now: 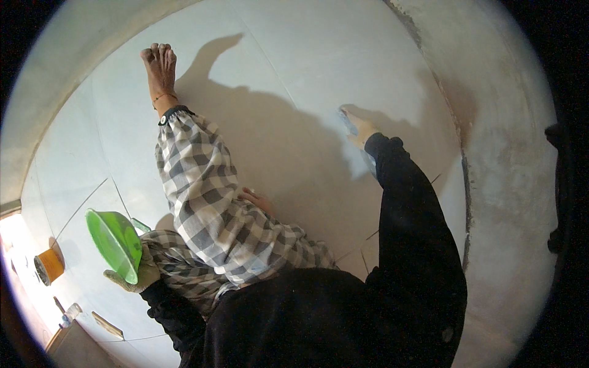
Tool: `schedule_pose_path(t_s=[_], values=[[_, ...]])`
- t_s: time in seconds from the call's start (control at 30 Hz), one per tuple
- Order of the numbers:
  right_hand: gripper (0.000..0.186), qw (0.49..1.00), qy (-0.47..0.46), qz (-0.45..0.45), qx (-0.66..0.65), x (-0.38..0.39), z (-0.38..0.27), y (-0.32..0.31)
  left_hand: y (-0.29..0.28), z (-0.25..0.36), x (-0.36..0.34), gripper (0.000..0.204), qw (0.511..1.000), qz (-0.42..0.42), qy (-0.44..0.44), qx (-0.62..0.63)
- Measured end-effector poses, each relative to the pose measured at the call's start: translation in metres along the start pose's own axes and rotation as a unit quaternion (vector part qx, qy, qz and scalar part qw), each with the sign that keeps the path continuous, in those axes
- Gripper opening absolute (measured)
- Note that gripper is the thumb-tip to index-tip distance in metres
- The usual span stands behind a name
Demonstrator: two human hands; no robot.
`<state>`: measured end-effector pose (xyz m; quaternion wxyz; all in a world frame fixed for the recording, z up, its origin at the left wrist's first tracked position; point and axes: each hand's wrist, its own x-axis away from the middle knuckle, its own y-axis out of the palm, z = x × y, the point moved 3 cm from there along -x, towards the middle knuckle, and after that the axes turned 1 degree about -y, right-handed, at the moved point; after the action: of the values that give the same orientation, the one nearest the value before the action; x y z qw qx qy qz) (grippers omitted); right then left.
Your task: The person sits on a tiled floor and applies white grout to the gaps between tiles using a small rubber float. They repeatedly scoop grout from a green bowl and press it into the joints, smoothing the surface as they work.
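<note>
My left hand [135, 279], in a pale glove, holds a green plastic bowl [110, 239] tipped on its side at the lower left. My right hand [361, 127], also pale-gloved, reaches onto the white tiled surface [288, 55], its fingers round something light bluish-grey that I cannot make out clearly. My bare foot [161, 70] and checked trouser leg [196, 178] stretch across the tiles between my hands. A thin green item [141, 225] lies partly hidden behind the bowl.
An orange container [50, 267] stands at the left, near a bright opening. Below it are a small clear object [72, 311] and a flat strip [107, 325]. A rough concrete edge [503, 153] runs along the right, and a pale curved wall [67, 49] along the upper left.
</note>
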<state>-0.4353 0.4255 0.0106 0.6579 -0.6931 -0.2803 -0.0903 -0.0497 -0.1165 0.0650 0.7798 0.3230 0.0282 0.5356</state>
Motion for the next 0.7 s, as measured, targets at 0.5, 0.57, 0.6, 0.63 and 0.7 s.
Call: schedule_pose_path(t_s=[0.5, 0.57, 0.6, 0.63, 0.7], values=[[0.034, 0.911, -0.305, -0.039, 0.275, 0.009, -0.032, 0.021, 0.031, -0.002, 0.013, 0.08, 0.998, 0.054, 0.042, -0.009], [0.046, 0.914, -0.213, -0.135, 0.318, 0.044, -0.012, 0.041, 0.025, -0.002, 0.007, 0.081, 0.998, 0.017, 0.053, -0.012], [0.046, 0.92, -0.207, -0.134, 0.305, 0.071, -0.006, 0.05, 0.022, -0.002, 0.004, 0.083, 0.999, -0.01, 0.053, 0.006], [0.046, 0.929, -0.202, -0.116, 0.288, 0.099, 0.002, 0.055, 0.019, -0.003, 0.001, 0.085, 0.999, -0.029, 0.037, 0.019], [0.048, 0.949, -0.144, -0.185, 0.212, 0.151, 0.015, 0.074, 0.015, -0.004, -0.004, 0.088, 0.998, -0.031, 0.007, 0.05]])
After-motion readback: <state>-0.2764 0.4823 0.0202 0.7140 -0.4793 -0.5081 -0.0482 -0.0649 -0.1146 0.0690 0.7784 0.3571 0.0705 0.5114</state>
